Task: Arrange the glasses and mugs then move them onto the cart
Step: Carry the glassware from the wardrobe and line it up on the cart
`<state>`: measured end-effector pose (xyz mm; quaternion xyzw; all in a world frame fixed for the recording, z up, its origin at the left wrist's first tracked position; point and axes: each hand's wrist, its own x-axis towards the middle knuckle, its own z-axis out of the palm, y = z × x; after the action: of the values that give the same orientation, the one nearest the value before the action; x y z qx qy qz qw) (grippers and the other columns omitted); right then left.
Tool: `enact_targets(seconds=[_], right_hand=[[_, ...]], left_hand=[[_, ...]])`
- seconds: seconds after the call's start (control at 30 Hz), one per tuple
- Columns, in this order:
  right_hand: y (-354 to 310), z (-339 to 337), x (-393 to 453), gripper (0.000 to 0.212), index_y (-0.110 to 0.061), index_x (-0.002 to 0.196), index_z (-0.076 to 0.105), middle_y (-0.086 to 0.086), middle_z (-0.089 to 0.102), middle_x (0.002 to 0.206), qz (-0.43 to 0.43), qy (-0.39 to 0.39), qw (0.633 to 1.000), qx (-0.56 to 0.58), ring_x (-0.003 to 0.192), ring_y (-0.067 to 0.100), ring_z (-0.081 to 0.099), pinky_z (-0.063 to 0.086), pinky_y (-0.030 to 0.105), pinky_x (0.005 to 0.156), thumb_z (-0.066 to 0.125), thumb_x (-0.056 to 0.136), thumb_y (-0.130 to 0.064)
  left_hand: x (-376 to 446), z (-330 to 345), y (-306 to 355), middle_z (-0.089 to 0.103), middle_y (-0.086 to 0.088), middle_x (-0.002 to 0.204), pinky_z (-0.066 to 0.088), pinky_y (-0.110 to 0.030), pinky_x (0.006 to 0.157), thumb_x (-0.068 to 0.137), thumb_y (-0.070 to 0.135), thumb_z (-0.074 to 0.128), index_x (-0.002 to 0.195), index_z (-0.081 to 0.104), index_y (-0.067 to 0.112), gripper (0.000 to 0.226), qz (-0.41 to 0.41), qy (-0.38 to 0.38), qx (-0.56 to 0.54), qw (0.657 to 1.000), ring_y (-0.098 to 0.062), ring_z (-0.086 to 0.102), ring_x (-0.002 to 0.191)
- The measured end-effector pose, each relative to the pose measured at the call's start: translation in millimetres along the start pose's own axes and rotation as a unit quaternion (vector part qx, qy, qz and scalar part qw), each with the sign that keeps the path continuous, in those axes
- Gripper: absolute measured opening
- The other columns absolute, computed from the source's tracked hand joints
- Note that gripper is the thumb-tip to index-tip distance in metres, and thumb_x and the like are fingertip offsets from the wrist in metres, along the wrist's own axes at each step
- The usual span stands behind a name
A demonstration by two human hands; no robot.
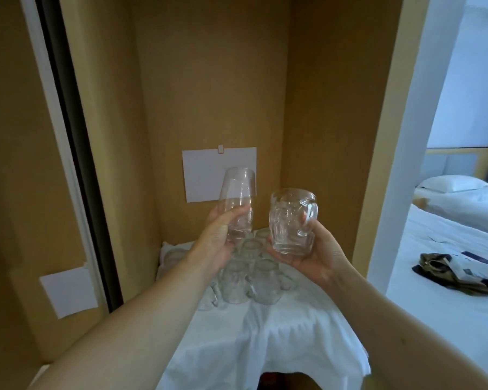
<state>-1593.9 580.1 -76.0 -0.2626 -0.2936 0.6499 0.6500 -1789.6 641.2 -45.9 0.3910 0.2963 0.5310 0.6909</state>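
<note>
Brown walls point(209, 80) make a small nook. Two white papers point(218, 174) are stuck on them. On the right is a bright room with a white bed point(448, 291) and a pillow point(450, 183).

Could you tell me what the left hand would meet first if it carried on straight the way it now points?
The left hand points up and away, holding a tall glass. Carried straight on, the glass would probably reach the paper on the back wall first, though depth is hard to judge.

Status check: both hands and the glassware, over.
Left hand grips tall glass. Right hand grips handled mug. Both raised above more glassware on white cloth. Nothing blocking.
</note>
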Motion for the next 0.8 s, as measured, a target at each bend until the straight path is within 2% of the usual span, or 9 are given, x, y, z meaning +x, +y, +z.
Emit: enact_targets(seconds=[0.13,0.2,0.27,0.3,0.4,0.53,0.63,0.73,0.8], right_hand=[[-24.1,-22.9,-37.0,0.091,-0.006,0.147,0.047,0.019,0.059,0.132,-0.025,-0.021,0.999,-0.027,0.126,0.037,0.054,0.031,0.057,0.116,0.088,0.067,-0.024],[-43.7,-38.0,-65.2,0.090,-0.005,0.142,0.054,0.017,0.064,0.125,-0.031,-0.041,0.998,-0.036,0.117,0.034,0.060,0.040,0.053,0.110,0.092,0.062,-0.023],[-59.4,-53.1,-90.0,0.078,-0.006,0.127,0.066,0.016,0.067,0.118,-0.033,-0.048,0.998,-0.036,0.109,0.032,0.065,0.049,0.049,0.101,0.095,0.057,-0.022],[-68.2,-62.8,-103.8,0.081,-0.007,0.128,0.067,0.015,0.067,0.119,-0.037,-0.040,0.998,-0.028,0.110,0.032,0.064,0.049,0.050,0.101,0.096,0.054,-0.022],[-93.2,-89.4,-149.5,0.099,-0.009,0.143,0.052,0.014,0.061,0.128,-0.051,-0.012,0.998,-0.029,0.119,0.034,0.057,0.032,0.057,0.115,0.097,0.058,-0.031],[-123.7,-131.5,-214.6,0.079,-0.010,0.127,0.062,0.015,0.060,0.128,-0.061,-0.007,0.998,-0.030,0.120,0.036,0.056,0.031,0.059,0.114,0.095,0.061,-0.039],[-146.0,-157.7,-261.8,0.071,-0.009,0.127,0.064,0.016,0.063,0.127,-0.081,0.001,0.996,-0.039,0.117,0.036,0.059,0.034,0.058,0.111,0.091,0.068,-0.039],[-169.3,-183.8,-303.3,0.077,-0.009,0.124,0.067,0.016,0.063,0.128,-0.103,0.063,0.990,-0.067,0.117,0.036,0.060,0.035,0.061,0.112,0.095,0.059,-0.040],[-183.9,-198.1,-330.5,0.075,-0.010,0.120,0.072,0.015,0.065,0.127,-0.124,0.098,0.985,-0.074,0.118,0.035,0.061,0.035,0.060,0.113,0.097,0.056,-0.039]], left_hand=[[-22.9,36.0,-21.4,0.079,-0.004,0.098,0.055,-0.033,0.064,0.063,0.012,0.086,0.126,0.060,0.021,0.069,0.003,-0.037,0.008,0.999,-0.022,0.072,0.081],[-34.7,58.2,-38.6,0.078,-0.005,0.100,0.055,-0.034,0.068,0.061,0.013,0.085,0.126,0.061,0.019,0.070,-0.014,-0.049,0.011,0.999,-0.025,0.071,0.086],[-45.1,77.7,-54.6,0.075,-0.006,0.093,0.054,-0.034,0.070,0.063,0.013,0.082,0.121,0.062,0.014,0.061,-0.041,-0.061,-0.004,0.997,-0.025,0.069,0.081],[-51.1,90.1,-63.8,0.073,-0.006,0.088,0.054,-0.034,0.068,0.065,0.015,0.080,0.117,0.064,0.013,0.054,-0.058,-0.071,-0.009,0.996,-0.024,0.068,0.076],[-72.2,131.7,-93.7,0.073,-0.003,0.084,0.055,-0.033,0.067,0.070,0.026,0.081,0.106,0.069,0.015,0.040,-0.091,-0.083,0.005,0.992,-0.022,0.068,0.070],[-109.0,192.9,-135.9,0.069,-0.008,0.096,0.058,-0.034,0.062,0.063,0.038,0.084,0.113,0.068,0.012,0.059,-0.115,-0.118,0.053,0.985,-0.023,0.067,0.070],[-127.0,235.3,-165.2,0.069,-0.005,0.113,0.061,-0.043,0.076,0.059,0.041,0.086,0.121,0.065,0.016,0.071,-0.135,-0.136,0.070,0.979,-0.026,0.070,0.085],[-139.9,274.6,-190.5,0.068,-0.009,0.124,0.062,-0.046,0.079,0.060,0.045,0.090,0.129,0.060,0.018,0.081,-0.150,-0.177,0.097,0.968,-0.035,0.071,0.098],[-148.2,300.7,-208.6,0.066,-0.009,0.128,0.059,-0.051,0.089,0.060,0.053,0.091,0.130,0.057,0.022,0.084,-0.148,-0.222,0.147,0.952,-0.036,0.070,0.103]])
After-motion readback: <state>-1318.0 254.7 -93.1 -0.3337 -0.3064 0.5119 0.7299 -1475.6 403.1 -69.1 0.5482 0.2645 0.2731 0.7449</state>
